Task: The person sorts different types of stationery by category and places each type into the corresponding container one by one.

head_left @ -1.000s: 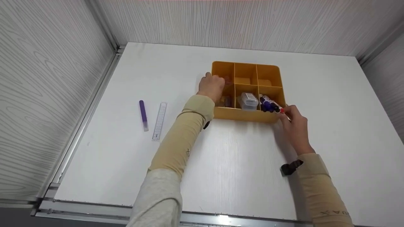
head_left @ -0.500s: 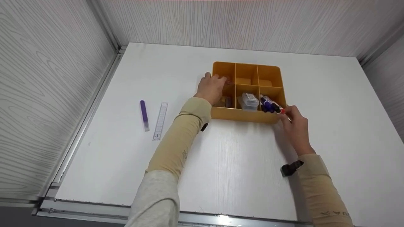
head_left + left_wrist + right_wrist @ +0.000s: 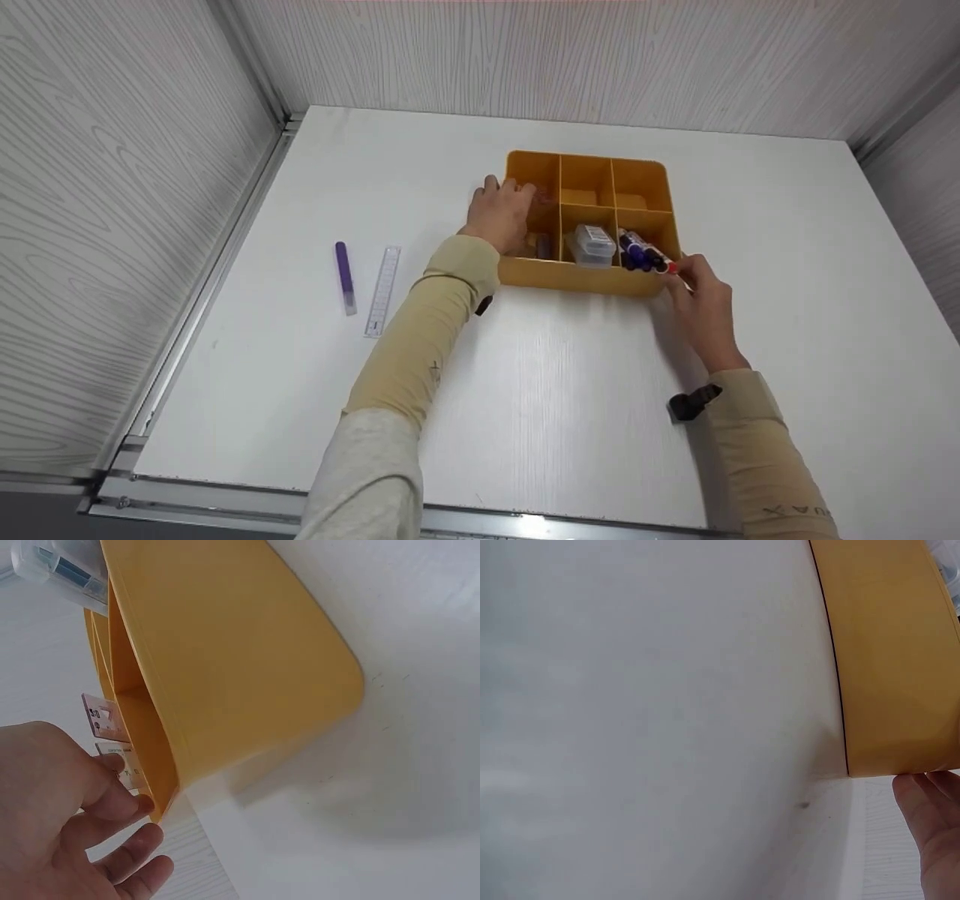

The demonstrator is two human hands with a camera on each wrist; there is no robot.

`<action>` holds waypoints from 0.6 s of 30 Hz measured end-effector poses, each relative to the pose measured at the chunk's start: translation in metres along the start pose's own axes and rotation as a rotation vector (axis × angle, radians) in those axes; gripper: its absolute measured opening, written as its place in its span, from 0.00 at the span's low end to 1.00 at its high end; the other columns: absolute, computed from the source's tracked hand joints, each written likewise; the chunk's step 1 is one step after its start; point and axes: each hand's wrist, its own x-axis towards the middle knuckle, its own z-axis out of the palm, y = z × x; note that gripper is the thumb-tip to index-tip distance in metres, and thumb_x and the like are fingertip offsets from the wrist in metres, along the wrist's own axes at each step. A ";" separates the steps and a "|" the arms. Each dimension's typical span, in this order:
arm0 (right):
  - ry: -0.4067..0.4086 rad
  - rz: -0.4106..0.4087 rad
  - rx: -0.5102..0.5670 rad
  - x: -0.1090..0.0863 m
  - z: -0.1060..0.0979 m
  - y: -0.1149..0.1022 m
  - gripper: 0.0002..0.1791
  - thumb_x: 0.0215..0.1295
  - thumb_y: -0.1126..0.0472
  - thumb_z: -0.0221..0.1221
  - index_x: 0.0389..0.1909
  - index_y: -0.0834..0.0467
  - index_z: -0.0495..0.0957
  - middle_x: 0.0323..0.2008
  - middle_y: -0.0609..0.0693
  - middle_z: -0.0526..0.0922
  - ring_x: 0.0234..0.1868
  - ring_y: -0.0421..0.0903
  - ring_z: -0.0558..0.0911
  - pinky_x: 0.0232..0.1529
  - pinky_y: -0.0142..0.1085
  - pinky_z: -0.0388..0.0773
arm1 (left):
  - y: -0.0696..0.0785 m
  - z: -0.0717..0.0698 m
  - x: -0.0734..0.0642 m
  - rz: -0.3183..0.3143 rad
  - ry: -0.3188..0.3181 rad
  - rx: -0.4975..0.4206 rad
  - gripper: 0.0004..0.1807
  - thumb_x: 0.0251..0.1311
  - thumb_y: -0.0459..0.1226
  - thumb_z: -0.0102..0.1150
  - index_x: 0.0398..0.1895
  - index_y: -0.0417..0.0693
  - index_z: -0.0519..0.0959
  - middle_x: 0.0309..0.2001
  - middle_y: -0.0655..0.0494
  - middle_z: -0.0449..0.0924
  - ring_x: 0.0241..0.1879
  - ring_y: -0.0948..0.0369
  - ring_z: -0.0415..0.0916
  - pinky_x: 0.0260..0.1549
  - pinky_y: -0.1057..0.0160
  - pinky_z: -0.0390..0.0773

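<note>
A yellow-orange organizer box (image 3: pixel 577 279) with several compartments stands on the table. My left hand (image 3: pixel 496 214) reaches over its left side, with fingers loosely spread at the rim in the left wrist view. Two small clear plastic pieces with printed numbers, one pinkish (image 3: pixel 103 718) and one colourless (image 3: pixel 126 769), stick up past the rim beside these fingers. My right hand (image 3: pixel 701 300) holds the box at its front right corner, fingertips (image 3: pixel 911 791) against the side. Markers (image 3: pixel 641 251) lie in the front right compartment, close to this hand.
Clear plastic cases (image 3: pixel 592 244) sit in the front middle compartment. Small dark blocks (image 3: pixel 541 245) lie in the front left one. Left of the box are a purple pen (image 3: pixel 344 276) and a clear ruler (image 3: pixel 383 291). Panel walls (image 3: pixel 480 60) enclose the table.
The left hand's fingers have loosened and spread from a tighter curl, and the hand has shifted slightly left. The right hand and the box keep their places.
</note>
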 end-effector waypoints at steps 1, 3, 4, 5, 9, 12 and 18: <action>0.001 -0.001 -0.002 0.000 0.000 0.000 0.16 0.70 0.54 0.57 0.48 0.61 0.71 0.58 0.59 0.81 0.65 0.53 0.77 0.63 0.45 0.73 | -0.002 -0.001 -0.001 -0.002 0.003 -0.006 0.27 0.70 0.38 0.53 0.71 0.53 0.62 0.66 0.46 0.69 0.60 0.47 0.64 0.62 0.51 0.70; 0.005 -0.006 -0.003 0.000 0.000 0.000 0.15 0.70 0.54 0.57 0.48 0.62 0.71 0.58 0.59 0.81 0.65 0.53 0.77 0.63 0.45 0.73 | -0.006 -0.004 -0.003 -0.004 0.020 -0.019 0.27 0.70 0.37 0.51 0.72 0.51 0.61 0.65 0.45 0.68 0.60 0.46 0.65 0.62 0.52 0.71; 0.006 -0.005 -0.002 0.000 0.000 0.000 0.15 0.70 0.54 0.57 0.48 0.62 0.71 0.58 0.59 0.81 0.65 0.53 0.77 0.63 0.45 0.73 | -0.009 -0.006 -0.004 -0.004 0.032 -0.025 0.27 0.71 0.36 0.50 0.71 0.50 0.61 0.64 0.44 0.69 0.59 0.46 0.65 0.61 0.52 0.71; 0.007 -0.005 0.000 0.000 0.000 0.000 0.15 0.70 0.54 0.57 0.48 0.62 0.71 0.59 0.59 0.81 0.65 0.53 0.77 0.63 0.45 0.73 | -0.011 -0.008 -0.006 -0.003 0.043 -0.032 0.26 0.72 0.36 0.49 0.72 0.50 0.60 0.64 0.43 0.69 0.59 0.46 0.65 0.61 0.52 0.72; 0.008 -0.007 0.005 0.000 0.000 0.000 0.16 0.70 0.53 0.57 0.47 0.62 0.70 0.59 0.59 0.80 0.65 0.53 0.77 0.63 0.46 0.73 | -0.022 -0.012 -0.017 0.007 0.108 -0.059 0.25 0.72 0.33 0.44 0.71 0.46 0.62 0.59 0.41 0.71 0.56 0.46 0.67 0.56 0.53 0.74; 0.010 -0.016 0.011 0.001 0.000 0.000 0.16 0.70 0.53 0.57 0.47 0.61 0.71 0.59 0.59 0.81 0.65 0.53 0.77 0.63 0.45 0.73 | -0.032 -0.013 -0.026 0.020 0.182 -0.080 0.23 0.72 0.32 0.41 0.69 0.43 0.65 0.57 0.40 0.73 0.53 0.45 0.69 0.53 0.52 0.76; 0.013 -0.028 0.009 0.001 0.000 -0.002 0.14 0.70 0.56 0.57 0.47 0.62 0.71 0.58 0.60 0.81 0.64 0.55 0.77 0.62 0.46 0.73 | -0.052 -0.012 -0.045 0.019 0.297 -0.110 0.22 0.70 0.30 0.43 0.65 0.40 0.69 0.54 0.38 0.75 0.50 0.43 0.72 0.47 0.50 0.79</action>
